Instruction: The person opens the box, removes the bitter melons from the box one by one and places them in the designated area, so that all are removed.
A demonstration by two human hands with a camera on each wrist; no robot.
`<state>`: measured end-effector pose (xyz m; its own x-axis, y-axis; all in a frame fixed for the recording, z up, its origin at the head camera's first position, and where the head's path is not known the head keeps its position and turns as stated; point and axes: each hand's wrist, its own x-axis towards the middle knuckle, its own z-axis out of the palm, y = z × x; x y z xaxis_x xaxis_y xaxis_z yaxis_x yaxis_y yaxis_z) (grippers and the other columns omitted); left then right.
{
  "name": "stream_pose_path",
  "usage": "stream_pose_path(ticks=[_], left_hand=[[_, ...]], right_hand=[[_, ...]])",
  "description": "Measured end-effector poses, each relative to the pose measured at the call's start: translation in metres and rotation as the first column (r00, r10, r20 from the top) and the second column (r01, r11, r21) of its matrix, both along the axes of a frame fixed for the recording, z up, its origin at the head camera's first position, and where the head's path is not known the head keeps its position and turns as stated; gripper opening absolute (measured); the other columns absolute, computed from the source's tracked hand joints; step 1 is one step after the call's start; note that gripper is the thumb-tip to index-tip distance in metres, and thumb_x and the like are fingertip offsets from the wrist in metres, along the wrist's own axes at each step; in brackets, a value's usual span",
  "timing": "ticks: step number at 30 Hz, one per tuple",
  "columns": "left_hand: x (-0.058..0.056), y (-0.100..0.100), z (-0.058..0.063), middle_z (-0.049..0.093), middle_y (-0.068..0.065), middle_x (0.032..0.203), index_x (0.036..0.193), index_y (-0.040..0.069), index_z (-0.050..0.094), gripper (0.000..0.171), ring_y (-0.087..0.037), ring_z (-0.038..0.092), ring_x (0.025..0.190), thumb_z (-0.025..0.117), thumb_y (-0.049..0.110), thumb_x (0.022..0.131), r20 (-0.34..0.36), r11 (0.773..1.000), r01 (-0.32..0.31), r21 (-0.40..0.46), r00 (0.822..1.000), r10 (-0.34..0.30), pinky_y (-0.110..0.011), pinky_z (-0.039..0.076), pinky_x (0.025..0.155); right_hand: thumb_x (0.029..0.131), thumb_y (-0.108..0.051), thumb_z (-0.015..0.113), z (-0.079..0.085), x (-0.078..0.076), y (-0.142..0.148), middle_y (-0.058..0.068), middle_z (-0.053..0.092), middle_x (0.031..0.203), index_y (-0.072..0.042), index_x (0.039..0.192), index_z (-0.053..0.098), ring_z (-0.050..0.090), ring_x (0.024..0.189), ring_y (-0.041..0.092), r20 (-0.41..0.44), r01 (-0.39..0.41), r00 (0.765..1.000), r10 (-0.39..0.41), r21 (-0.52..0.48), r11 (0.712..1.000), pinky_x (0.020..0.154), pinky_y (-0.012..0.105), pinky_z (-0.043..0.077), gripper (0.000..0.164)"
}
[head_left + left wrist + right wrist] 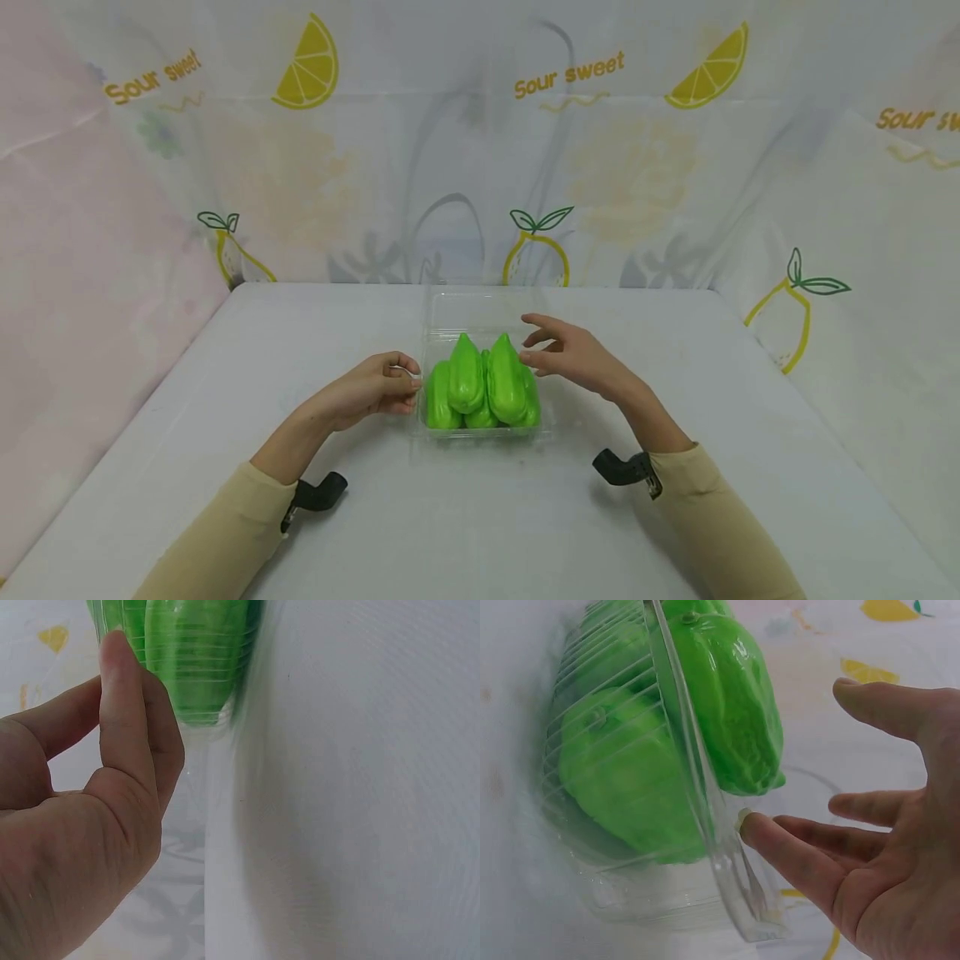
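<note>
Pinching a clear plastic box by its left edge, mid white table: person's left hand, fingertips narrow | right hand just beside the right edge, fingers wide, empty | inside, glossy green oblong fruits, heaped | I'd keep the box level, lest the top ones roll.

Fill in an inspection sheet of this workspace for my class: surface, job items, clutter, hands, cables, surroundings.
Surface: white table, with small specks.
Job items: clear box, lid open at the back; green pieces stacked inside, two on top.
Clutter: nothing seen.
Hands: left hand appears to pinch the box's left edge; right hand is open at the box's right, holding nothing.
Cables: nothing seen.
Surroundings: curtain printed with lemons and "Sour sweet".
</note>
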<state>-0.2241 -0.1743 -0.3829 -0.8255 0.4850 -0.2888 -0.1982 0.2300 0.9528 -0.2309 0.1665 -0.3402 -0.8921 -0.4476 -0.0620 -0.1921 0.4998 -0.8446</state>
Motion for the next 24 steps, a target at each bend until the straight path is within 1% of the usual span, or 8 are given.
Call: stream_pose_path(ticks=[4, 8, 14, 16, 20, 22, 24], left_hand=[[0.0, 0.0, 0.0, 0.058, -0.004, 0.085, 0.128, -0.005, 0.038, 0.037, -0.013, 0.063, 0.074, 0.056, 0.013, 0.101, 0.0, 1.0, 0.003, -0.004, 1.0, -0.003, -0.022, 0.06, 0.071], [0.0, 0.0, 0.0, 0.058, -0.004, 0.085, 0.128, -0.005, 0.037, 0.038, -0.013, 0.063, 0.074, 0.057, 0.013, 0.1, 0.001, 1.0, 0.001, -0.005, 1.0, -0.001, -0.021, 0.059, 0.071], [0.001, -0.001, -0.001, 0.059, -0.005, 0.085, 0.128, -0.004, 0.037, 0.038, -0.013, 0.064, 0.075, 0.057, 0.014, 0.1, 0.006, 1.0, 0.002, 0.002, 1.0, -0.002, -0.021, 0.059, 0.071], [0.001, -0.001, -0.001, 0.059, -0.005, 0.085, 0.127, -0.004, 0.037, 0.038, -0.013, 0.064, 0.075, 0.057, 0.014, 0.1, 0.009, 1.0, 0.004, 0.007, 1.0, -0.004, -0.021, 0.059, 0.071], [0.0, 0.0, -0.002, 0.058, -0.004, 0.084, 0.127, -0.003, 0.037, 0.038, -0.013, 0.063, 0.075, 0.057, 0.013, 0.1, 0.008, 1.0, 0.007, 0.017, 1.0, -0.007, -0.021, 0.059, 0.07], [0.0, 0.0, -0.002, 0.058, -0.004, 0.084, 0.127, -0.004, 0.037, 0.038, -0.013, 0.063, 0.075, 0.057, 0.013, 0.1, 0.006, 1.0, 0.006, 0.02, 1.0, -0.006, -0.021, 0.059, 0.07], [-0.001, 0.0, -0.002, 0.058, -0.004, 0.084, 0.127, -0.004, 0.037, 0.038, -0.012, 0.063, 0.075, 0.057, 0.013, 0.1, 0.006, 1.0, 0.005, 0.02, 1.0, -0.005, -0.021, 0.059, 0.07]], right_hand=[[0.093, -0.04, 0.067, 0.003, 0.004, -0.003, 0.012, 0.06, 0.134, -0.03, 0.154, 0.033, 0.071, 0.099, 0.02, -0.004, -0.022, 1.0, 0.022, 0.035, 0.999, 0.093, 0.046, 0.057, 0.07], [0.093, -0.041, 0.068, 0.006, 0.009, -0.006, 0.01, 0.061, 0.132, -0.033, 0.152, 0.035, 0.071, 0.095, 0.018, -0.009, -0.04, 0.999, 0.041, 0.078, 0.996, 0.093, 0.047, 0.057, 0.069], [0.09, -0.043, 0.071, 0.007, 0.014, -0.011, 0.009, 0.06, 0.133, -0.034, 0.151, 0.038, 0.071, 0.088, 0.016, -0.011, -0.055, 0.998, 0.057, 0.123, 0.991, 0.088, 0.042, 0.057, 0.07], [0.089, -0.044, 0.072, 0.007, 0.016, -0.013, 0.009, 0.059, 0.134, -0.034, 0.151, 0.038, 0.07, 0.089, 0.016, -0.021, -0.06, 0.998, 0.064, 0.145, 0.988, 0.085, 0.039, 0.057, 0.072], [0.087, -0.047, 0.073, 0.007, 0.019, -0.016, 0.006, 0.056, 0.138, -0.033, 0.153, 0.036, 0.068, 0.099, 0.016, -0.07, -0.073, 0.994, 0.089, 0.207, 0.976, 0.081, 0.033, 0.055, 0.076], [0.086, -0.049, 0.073, 0.007, 0.021, -0.018, 0.004, 0.052, 0.145, -0.032, 0.153, 0.036, 0.065, 0.103, 0.017, -0.092, -0.084, 0.99, 0.108, 0.228, 0.97, 0.081, 0.032, 0.055, 0.079], [0.085, -0.05, 0.074, 0.008, 0.023, -0.019, 0.001, 0.046, 0.151, -0.03, 0.154, 0.035, 0.064, 0.104, 0.017, -0.106, -0.095, 0.987, 0.124, 0.245, 0.965, 0.081, 0.032, 0.054, 0.081]])
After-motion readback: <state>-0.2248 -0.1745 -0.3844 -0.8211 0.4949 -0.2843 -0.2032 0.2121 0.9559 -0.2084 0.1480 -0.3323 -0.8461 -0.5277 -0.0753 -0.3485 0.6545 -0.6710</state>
